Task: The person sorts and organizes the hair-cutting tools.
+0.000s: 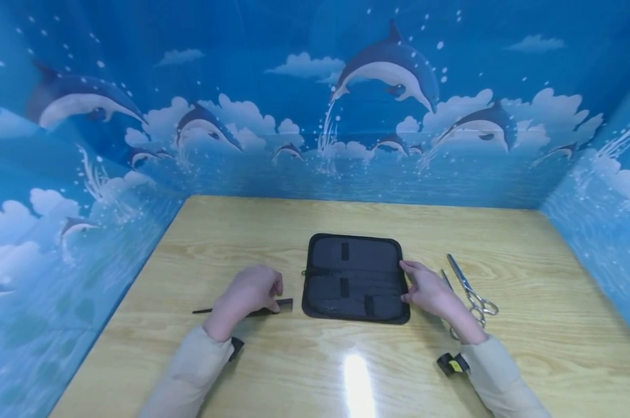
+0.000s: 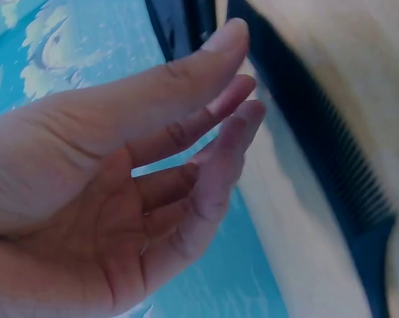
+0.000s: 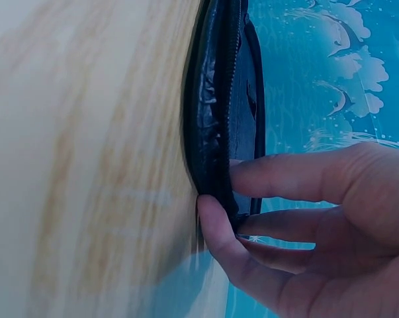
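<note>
A black zip case (image 1: 376, 255) lies unfolded on the table, its dark inside with small elastic loops facing up. At its right edge, my right hand (image 1: 428, 290) pinches the rim between thumb and fingers; the right wrist view shows the zipped edge (image 3: 216, 126) between them. To the left of the case lies a black tail comb (image 1: 285, 303), its thin tail pointing left. My left hand (image 1: 252, 290) hovers over the comb with fingers loosely bent. In the left wrist view the comb's teeth (image 2: 358, 159) are beside the fingertips, outside the hand.
Two pairs of metal scissors (image 1: 463, 281) lie to the right of the case, one partly behind the right hand and wrist. The wooden table (image 1: 252, 226) is bordered at the back and sides by a blue dolphin-print sheet (image 1: 294, 168).
</note>
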A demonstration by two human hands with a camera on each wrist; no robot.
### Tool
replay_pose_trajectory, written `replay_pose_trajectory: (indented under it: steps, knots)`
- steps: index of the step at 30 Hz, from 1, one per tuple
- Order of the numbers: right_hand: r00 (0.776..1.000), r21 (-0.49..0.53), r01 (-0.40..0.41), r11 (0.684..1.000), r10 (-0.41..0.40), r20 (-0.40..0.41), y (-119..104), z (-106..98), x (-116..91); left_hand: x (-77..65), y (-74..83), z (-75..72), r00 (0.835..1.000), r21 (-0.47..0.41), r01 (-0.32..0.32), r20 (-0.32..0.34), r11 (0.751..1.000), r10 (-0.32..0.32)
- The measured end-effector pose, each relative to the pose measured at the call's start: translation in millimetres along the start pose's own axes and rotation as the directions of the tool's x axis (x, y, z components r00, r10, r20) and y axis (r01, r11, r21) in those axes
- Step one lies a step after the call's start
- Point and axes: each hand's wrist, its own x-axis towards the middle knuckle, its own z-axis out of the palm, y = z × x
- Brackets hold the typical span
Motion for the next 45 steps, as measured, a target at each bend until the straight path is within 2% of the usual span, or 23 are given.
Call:
replay_pose_trajectory:
  steps: [6,18,24,27,31,33,35,38,40,42,45]
  knots:
    - [1.0,0.023,-0.006,1.0,0.006,0.004,-2.1,0.3,-0.9,1.0,2.1,8.7,0.998,0.0,-0.049,-0.032,0.999,0.049]
    - [1.0,0.006,-0.007,1.0,0.007,-0.001,-1.6,-0.6,-1.0,5.2,-4.1,6.2,0.997,-0.078,-0.071,0.022,0.994,0.072]
    - [1.0,-0.001,-0.009,1.0,0.009,0.002,0.8,-1.6,0.2,4.7,-7.9,1.5,0.991,-0.088,-0.13,0.029,0.988,0.133]
    - [1.0,-0.029,0.017,0.999,-0.017,-0.007,3.2,-3.0,0.4,5.3,-12.4,-1.6,0.985,-0.081,-0.173,-0.007,0.982,0.173]
    - [0.998,-0.045,0.034,0.998,-0.036,-0.055,4.6,-6.9,0.0,7.0,-16.1,-6.2,0.973,-0.14,-0.208,-0.131,0.968,0.19]
    - [0.993,-0.037,0.047,0.998,-0.05,-0.11,2.2,-9.0,-1.6,8.6,-14.4,-8.1,0.961,-0.198,-0.221,-0.21,0.955,0.179]
    - [0.979,0.001,0.084,0.996,-0.082,-0.185,-3.3,-10.0,-3.7,11.4,-10.3,-9.7,0.943,-0.242,-0.237,-0.291,0.941,0.163]
    - [0.939,0.103,0.199,0.975,-0.159,-0.306,-17.3,-8.7,-7.5,17.0,2.2,-12.4,0.899,-0.303,-0.282,-0.416,0.91,0.14]
    - [0.912,0.203,0.281,0.938,-0.196,-0.36,-28.6,-5.7,-9.0,21.1,13.9,-14.5,0.864,-0.348,-0.319,-0.488,0.882,0.12]
    - [0.896,0.313,0.352,0.882,-0.22,-0.386,-41.2,-2.8,-9.6,24.9,27.6,-16.7,0.839,-0.41,-0.359,-0.536,0.839,0.097]
    - [0.884,0.452,0.423,0.785,-0.249,-0.396,-58.6,0.8,-8.9,30.6,48.5,-19.1,0.818,-0.492,-0.409,-0.572,0.769,0.069]
